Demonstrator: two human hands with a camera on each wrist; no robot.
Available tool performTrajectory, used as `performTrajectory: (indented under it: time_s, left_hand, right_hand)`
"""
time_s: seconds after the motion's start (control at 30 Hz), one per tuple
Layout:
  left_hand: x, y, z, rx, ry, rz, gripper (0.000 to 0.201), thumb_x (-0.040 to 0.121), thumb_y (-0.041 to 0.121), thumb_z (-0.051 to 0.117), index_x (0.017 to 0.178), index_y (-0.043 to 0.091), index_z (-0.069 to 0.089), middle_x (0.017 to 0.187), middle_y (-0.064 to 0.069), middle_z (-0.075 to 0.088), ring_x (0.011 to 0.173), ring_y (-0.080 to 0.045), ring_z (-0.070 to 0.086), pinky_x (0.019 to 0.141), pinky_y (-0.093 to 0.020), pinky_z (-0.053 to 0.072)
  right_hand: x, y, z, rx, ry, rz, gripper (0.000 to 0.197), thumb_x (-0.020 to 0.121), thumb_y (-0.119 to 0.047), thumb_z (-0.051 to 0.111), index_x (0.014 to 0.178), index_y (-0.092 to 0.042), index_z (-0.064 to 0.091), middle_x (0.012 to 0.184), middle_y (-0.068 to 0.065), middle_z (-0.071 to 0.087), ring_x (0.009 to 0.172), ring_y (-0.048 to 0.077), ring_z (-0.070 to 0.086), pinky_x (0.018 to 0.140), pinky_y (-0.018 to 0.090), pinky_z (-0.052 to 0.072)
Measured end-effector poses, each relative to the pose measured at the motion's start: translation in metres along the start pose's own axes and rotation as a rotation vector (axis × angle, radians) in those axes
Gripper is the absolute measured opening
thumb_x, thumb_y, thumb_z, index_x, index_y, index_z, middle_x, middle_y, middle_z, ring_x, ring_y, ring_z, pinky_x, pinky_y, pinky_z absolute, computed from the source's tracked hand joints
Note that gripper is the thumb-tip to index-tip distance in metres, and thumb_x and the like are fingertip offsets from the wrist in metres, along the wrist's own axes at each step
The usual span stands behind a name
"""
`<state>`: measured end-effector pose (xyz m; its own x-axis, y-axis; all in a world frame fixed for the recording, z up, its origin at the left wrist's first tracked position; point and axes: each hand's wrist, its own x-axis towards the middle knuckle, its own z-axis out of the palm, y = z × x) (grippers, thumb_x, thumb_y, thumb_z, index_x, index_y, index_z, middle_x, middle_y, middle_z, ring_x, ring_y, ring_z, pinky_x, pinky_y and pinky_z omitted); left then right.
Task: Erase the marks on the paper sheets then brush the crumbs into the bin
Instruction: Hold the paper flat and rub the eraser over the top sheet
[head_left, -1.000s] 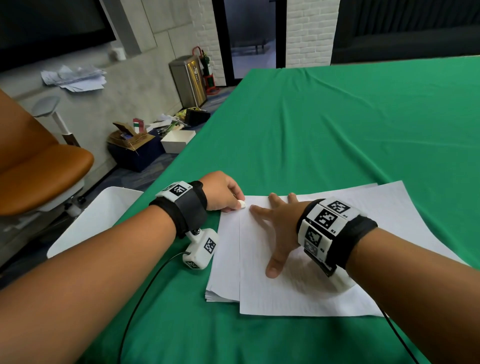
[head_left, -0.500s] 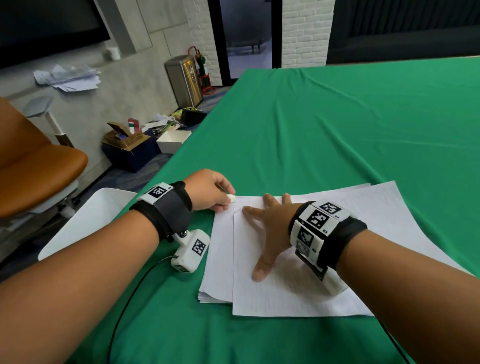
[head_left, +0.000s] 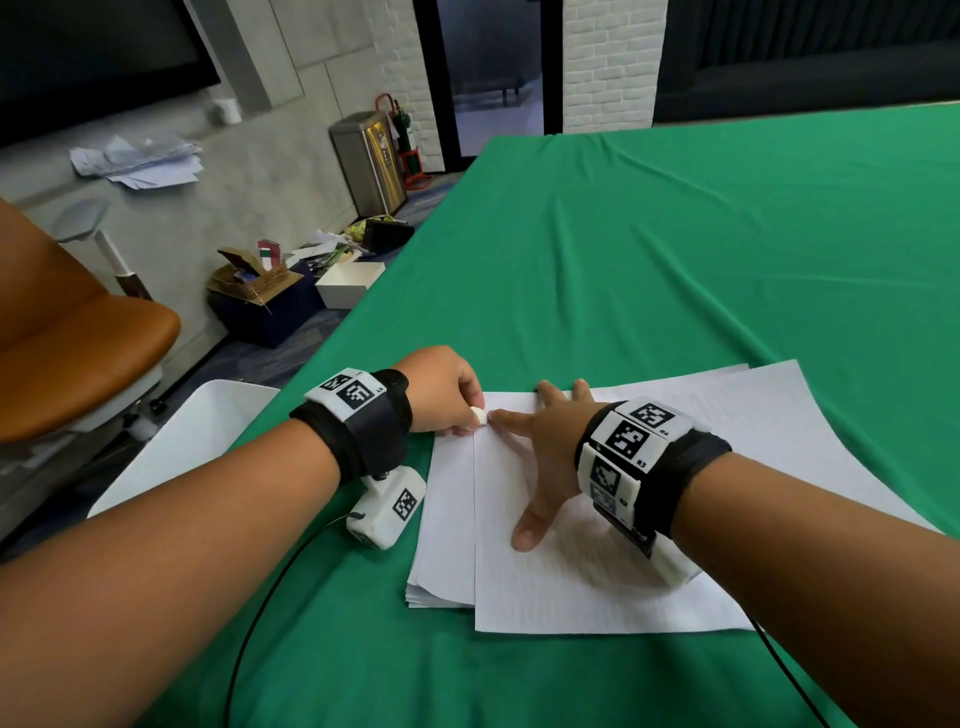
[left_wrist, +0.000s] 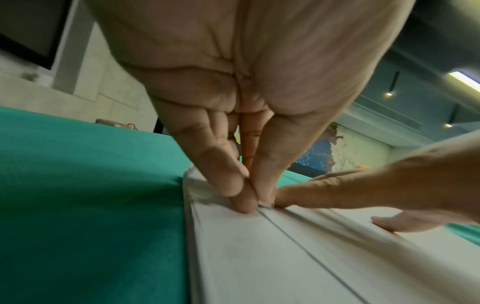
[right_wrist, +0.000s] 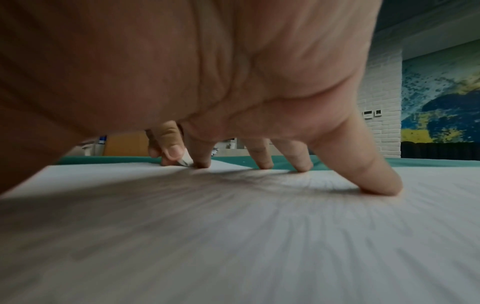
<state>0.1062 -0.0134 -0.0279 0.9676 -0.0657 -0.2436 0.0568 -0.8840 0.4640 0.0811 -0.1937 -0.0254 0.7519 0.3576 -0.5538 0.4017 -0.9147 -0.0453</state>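
Head view: left hand (head_left: 441, 387) pinching a small white eraser (head_left: 479, 415) between thumb and fingertips, pressed to the far left corner of the top white paper sheet (head_left: 582, 582). Right hand (head_left: 545, 447) spread flat, fingers straight, pinning that sheet to a stack of white paper sheets (head_left: 444, 545) on the green tablecloth (head_left: 649, 249); index fingertip just beside the eraser. White plastic bin (head_left: 192, 441) below the table's left edge, near the left forearm.

Left wrist view: fingertips (left_wrist: 240, 197) bunched on the sheet's edge, eraser almost hidden between them. Right wrist view: four fingertips and thumb (right_wrist: 374, 179) planted on the paper, palm arched clear of it.

Step in hand, by appearances: erasing, at the sheet's corner; marks too faint to make out, no crumbs discernible. Brushing not yet begun.

Next move likely calling for short, firm strokes away from the pinning fingers, steady downward pressure from the right hand to stop the loose corner buckling or tearing, then a sweep leftward toward the bin.
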Motion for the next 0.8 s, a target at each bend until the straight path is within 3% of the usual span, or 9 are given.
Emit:
performTrajectory:
  time_s: [0.1, 0.27, 0.43, 0.53, 0.63, 0.8]
  left_hand:
    - [-0.006, 0.001, -0.001, 0.058, -0.062, 0.022, 0.005, 0.08, 0.013, 0.081, 0.081, 0.01, 0.078, 0.068, -0.004, 0.076, 0.064, -0.021, 0.072, 0.076, -0.039, 0.064]
    - [-0.001, 0.006, -0.006, 0.057, -0.022, 0.001, 0.005, 0.079, 0.005, 0.08, 0.08, 0.01, 0.078, 0.07, -0.005, 0.077, 0.06, -0.016, 0.068, 0.079, -0.042, 0.064]
    - [-0.016, -0.001, -0.001, 0.147, -0.06, 0.082, 0.014, 0.078, 0.024, 0.087, 0.089, 0.019, 0.08, 0.08, 0.005, 0.077, 0.077, -0.015, 0.073, 0.078, -0.032, 0.06]
    - [-0.02, -0.007, 0.002, 0.034, -0.103, 0.055, 0.012, 0.078, 0.018, 0.088, 0.087, 0.016, 0.08, 0.078, -0.001, 0.078, 0.072, -0.017, 0.073, 0.083, -0.036, 0.063]
    - [-0.013, -0.005, -0.002, -0.033, -0.025, 0.027, 0.007, 0.079, 0.01, 0.085, 0.083, 0.009, 0.079, 0.073, -0.008, 0.077, 0.072, -0.029, 0.075, 0.083, -0.044, 0.063]
    - [-0.01, -0.003, 0.001, -0.038, 0.024, 0.03, 0.005, 0.08, 0.009, 0.083, 0.081, 0.01, 0.079, 0.07, -0.006, 0.077, 0.065, -0.021, 0.073, 0.079, -0.042, 0.064]
  right_hand:
    - [0.001, 0.001, 0.0, 0.02, -0.027, 0.009, 0.145, 0.048, -0.075, 0.088, 0.155, -0.06, -0.008, 0.17, 0.009, -0.015, 0.152, 0.053, -0.016, 0.115, 0.076, 0.017]
    - [0.003, -0.001, 0.001, -0.028, -0.028, 0.014, 0.147, 0.048, -0.08, 0.085, 0.155, -0.057, -0.013, 0.17, 0.012, -0.016, 0.152, 0.055, -0.012, 0.115, 0.075, 0.016]
    - [0.002, -0.001, 0.0, -0.038, -0.035, 0.019, 0.147, 0.048, -0.08, 0.085, 0.155, -0.057, -0.013, 0.17, 0.011, -0.017, 0.152, 0.054, -0.012, 0.115, 0.074, 0.016]
    - [0.001, -0.001, 0.0, -0.039, -0.038, 0.02, 0.146, 0.048, -0.08, 0.084, 0.155, -0.057, -0.013, 0.17, 0.01, -0.018, 0.152, 0.054, -0.012, 0.115, 0.074, 0.015]
    - [0.002, -0.001, 0.001, -0.046, -0.031, 0.015, 0.146, 0.049, -0.081, 0.084, 0.155, -0.057, -0.014, 0.17, 0.011, -0.018, 0.152, 0.053, -0.012, 0.116, 0.074, 0.015]
    - [0.003, -0.001, 0.001, -0.045, -0.038, 0.019, 0.148, 0.047, -0.081, 0.085, 0.155, -0.058, -0.014, 0.17, 0.009, -0.018, 0.153, 0.052, -0.012, 0.116, 0.076, 0.015]
